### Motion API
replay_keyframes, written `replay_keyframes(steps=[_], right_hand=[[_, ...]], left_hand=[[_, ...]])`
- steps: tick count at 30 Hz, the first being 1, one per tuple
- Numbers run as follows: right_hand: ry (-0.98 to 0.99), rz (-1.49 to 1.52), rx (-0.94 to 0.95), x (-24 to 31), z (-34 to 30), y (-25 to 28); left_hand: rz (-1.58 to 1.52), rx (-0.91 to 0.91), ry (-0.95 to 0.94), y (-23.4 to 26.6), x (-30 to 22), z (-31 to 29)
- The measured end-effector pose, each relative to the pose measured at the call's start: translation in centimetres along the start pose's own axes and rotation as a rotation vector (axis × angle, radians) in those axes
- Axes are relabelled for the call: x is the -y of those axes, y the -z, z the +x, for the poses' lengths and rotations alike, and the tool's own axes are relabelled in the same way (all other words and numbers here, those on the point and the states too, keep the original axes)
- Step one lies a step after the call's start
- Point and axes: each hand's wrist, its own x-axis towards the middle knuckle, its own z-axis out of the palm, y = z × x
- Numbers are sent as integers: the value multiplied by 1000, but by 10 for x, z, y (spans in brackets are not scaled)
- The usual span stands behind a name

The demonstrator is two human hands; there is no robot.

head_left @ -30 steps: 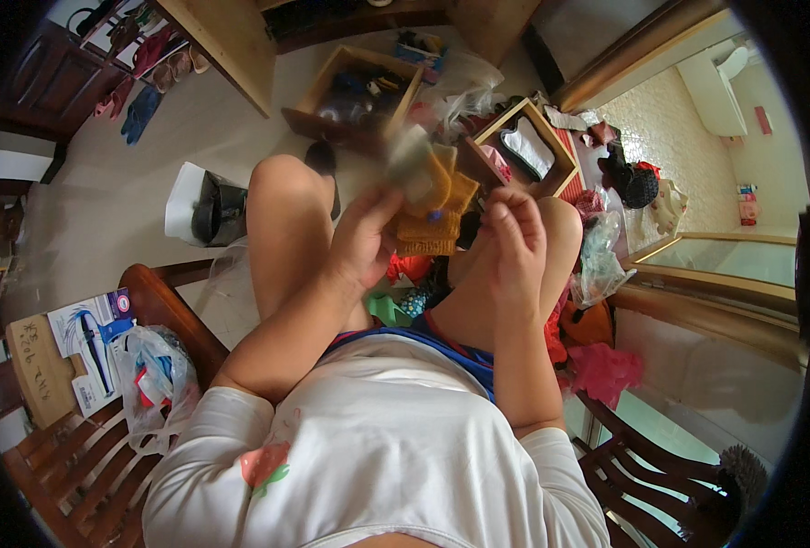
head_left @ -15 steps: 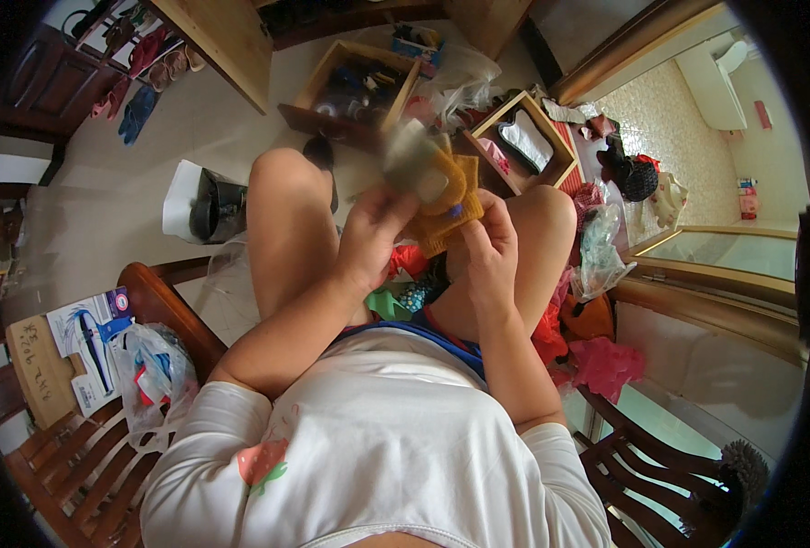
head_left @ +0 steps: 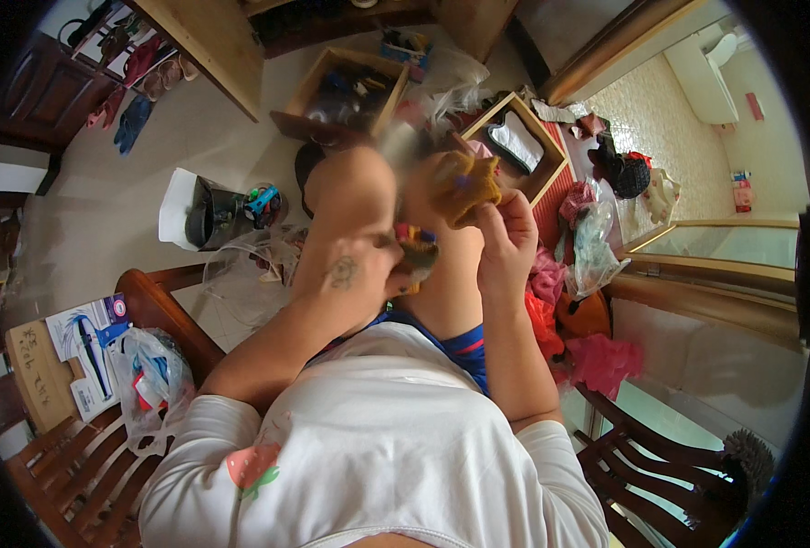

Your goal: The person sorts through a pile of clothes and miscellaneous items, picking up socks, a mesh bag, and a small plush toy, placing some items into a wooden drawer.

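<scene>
My right hand [head_left: 507, 233] pinches a mustard-yellow knitted piece [head_left: 464, 190] with a blue-purple spot, held up above my right thigh. It looks like a small sock or glove, but its shape is crumpled. Lower, between my thighs, my left hand [head_left: 361, 265] has its fingers closed around a dark green and mustard fabric piece [head_left: 417, 253] with red, yellow and blue bits; motion smears it. A pale blurred shape [head_left: 403, 143] shows just beyond my knees, too smeared to name.
Beyond my knees are a wooden drawer [head_left: 391, 103] of dark items and another drawer [head_left: 560, 164] holding a black-edged white piece. A black bin [head_left: 218, 215] stands at left. Plastic bags [head_left: 597, 237] and cloths lie at right. Boxes [head_left: 44, 374] rest on the slatted bench.
My hands have moved apart. The left came down toward my lap with the dark piece, while the right keeps the mustard piece. My legs shifted, and the bin's contents show more.
</scene>
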Motion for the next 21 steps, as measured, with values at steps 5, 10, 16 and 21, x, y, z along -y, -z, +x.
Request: replay_keyframes(steps=[5, 10, 16, 21], right_hand=[[84, -223, 61, 4, -8, -32], [175, -248, 75, 0, -10, -46], [136, -466, 132, 3, -11, -43], [611, -894, 124, 18, -3, -49]], left_hand=[[-471, -296, -242, 26, -34, 8], [-120, -605, -418, -8, -10, 22], [42, -677, -355, -6, 7, 23], [-136, -554, -298, 0, 7, 23]])
